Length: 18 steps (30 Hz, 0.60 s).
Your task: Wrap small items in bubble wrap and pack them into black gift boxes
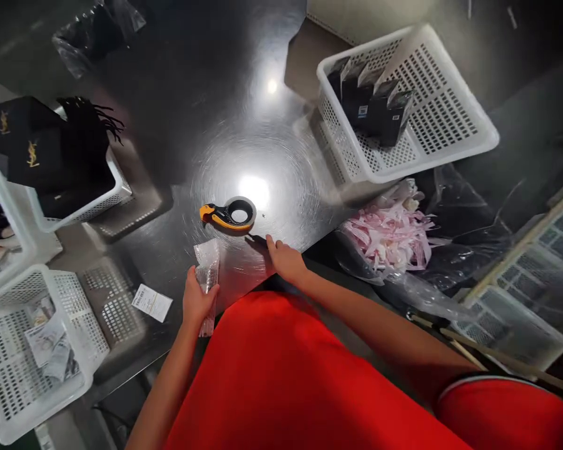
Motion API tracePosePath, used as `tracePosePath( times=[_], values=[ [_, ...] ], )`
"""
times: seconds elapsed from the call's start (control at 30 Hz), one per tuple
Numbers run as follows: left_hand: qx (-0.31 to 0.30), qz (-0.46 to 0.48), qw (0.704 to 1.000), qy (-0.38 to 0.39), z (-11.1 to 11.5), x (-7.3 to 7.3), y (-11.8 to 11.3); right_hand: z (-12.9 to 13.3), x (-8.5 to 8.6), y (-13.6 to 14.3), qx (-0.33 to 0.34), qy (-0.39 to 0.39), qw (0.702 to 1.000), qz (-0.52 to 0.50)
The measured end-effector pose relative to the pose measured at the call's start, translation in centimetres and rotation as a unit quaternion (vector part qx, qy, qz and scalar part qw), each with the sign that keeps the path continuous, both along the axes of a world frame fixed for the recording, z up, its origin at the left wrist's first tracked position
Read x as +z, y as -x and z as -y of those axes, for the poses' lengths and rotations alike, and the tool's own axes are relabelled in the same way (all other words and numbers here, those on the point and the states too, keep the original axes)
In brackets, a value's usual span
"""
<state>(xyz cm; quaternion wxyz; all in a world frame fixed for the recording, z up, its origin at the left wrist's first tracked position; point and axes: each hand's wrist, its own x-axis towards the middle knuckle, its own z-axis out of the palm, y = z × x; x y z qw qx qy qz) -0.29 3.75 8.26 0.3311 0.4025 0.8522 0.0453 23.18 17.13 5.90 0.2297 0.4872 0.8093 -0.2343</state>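
Observation:
My left hand (199, 297) is closed round a strip of clear bubble wrap (207, 265) at the table's near edge. My right hand (285, 257) touches or holds a thin dark object (258, 240) at the edge; what it is cannot be made out. Just beyond both hands lies an orange and black tape dispenser (229, 214) with a roll in it. A white printed label card (152, 302) rests on the metal table left of my left hand.
A white basket (469, 147) with black packets stands back right, above a plastic bag of pink ribbons (391, 234). Black boxes (23, 140) sit in a basket at left. Another white basket (82, 381) holds small packets. Clear plastic (68, 50) lies back left.

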Motion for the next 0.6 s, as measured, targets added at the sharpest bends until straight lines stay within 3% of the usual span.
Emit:
tracePosePath(
  times=[0.13,0.2,0.27,0.33,0.43,0.53,0.6],
  values=[
    [0.019,0.092,0.993,-0.071,1.6,0.1,0.6,-0.8,-1.9,-0.7,0.023,-0.054,0.998,0.018],
    [0.082,0.199,0.971,-0.1,2.0,-0.1,0.8,-0.5,-2.0,-0.6,0.003,-0.049,0.999,-0.007],
    [0.182,0.352,0.914,-0.092,2.2,-0.5,1.0,0.1,-1.5,0.1,-0.034,-0.023,0.997,-0.063],
    [0.268,0.495,0.825,-0.046,2.3,-1.2,1.2,1.0,-0.8,1.2,-0.078,0.015,0.99,-0.116],
    [0.33,0.606,0.724,0.0,2.2,-2.6,1.3,2.3,0.1,3.3,-0.099,0.058,0.982,-0.148],
    [0.351,0.627,0.694,0.042,2.0,-3.8,1.5,3.2,0.5,5.0,-0.066,0.072,0.984,-0.147],
    [0.353,0.607,0.709,0.068,1.8,-4.3,1.6,3.6,0.6,5.8,-0.041,0.075,0.987,-0.137]
  ],
)
